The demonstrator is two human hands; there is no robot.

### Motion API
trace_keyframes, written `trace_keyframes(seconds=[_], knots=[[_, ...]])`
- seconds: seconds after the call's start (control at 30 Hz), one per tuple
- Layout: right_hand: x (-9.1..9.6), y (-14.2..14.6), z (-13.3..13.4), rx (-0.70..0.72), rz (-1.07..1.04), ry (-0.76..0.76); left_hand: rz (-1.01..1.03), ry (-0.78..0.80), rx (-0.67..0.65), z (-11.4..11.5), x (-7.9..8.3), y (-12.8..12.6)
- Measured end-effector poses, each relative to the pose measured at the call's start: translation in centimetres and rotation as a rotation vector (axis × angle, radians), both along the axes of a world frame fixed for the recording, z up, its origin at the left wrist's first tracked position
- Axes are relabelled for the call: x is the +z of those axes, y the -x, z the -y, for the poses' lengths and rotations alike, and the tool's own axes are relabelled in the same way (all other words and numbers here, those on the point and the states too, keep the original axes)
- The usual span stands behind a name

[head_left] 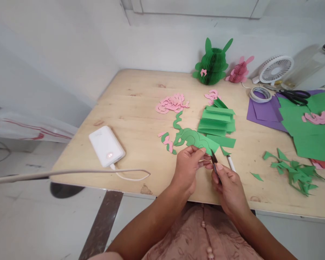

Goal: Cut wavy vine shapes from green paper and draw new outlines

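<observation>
Between its thumb and fingers my left hand [189, 164] pinches a strip of green paper [196, 138] with curved pencil lines drawn on it. My right hand [229, 184] grips a small pair of dark scissors [214, 160], whose blades meet the paper's right end. Part of the scissors' handle is hidden by my fingers. Just beyond the paper lie folded green paper strips [216, 121]. A white pen or marker [231, 163] rests beside my right hand. Small pink and green cut pieces [167, 142] lie left of the strip.
A white power bank [106, 146] with a cable sits at left. Pink cut-outs [173, 103] lie mid-table; green scraps [298, 173] are at right. Green [212, 66] and pink [238, 70] paper rabbits, a fan [276, 69], tape [260, 94] and black-handled scissors [295, 96] stand or lie farther back.
</observation>
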State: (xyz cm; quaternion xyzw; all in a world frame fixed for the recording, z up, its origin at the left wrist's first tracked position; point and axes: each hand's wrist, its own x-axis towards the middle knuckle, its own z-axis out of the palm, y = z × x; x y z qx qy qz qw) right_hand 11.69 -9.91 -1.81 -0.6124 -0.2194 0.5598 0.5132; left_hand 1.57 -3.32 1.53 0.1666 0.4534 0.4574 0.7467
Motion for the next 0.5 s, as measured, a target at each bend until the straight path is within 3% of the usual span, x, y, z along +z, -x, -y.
trace_keyframes(seconds=[0.5], knots=[[-0.21, -0.14, 0.04, -0.011, 0.029, 0.004, -0.006, 0.002, -0.022, 0.04, 0.11, 0.06]])
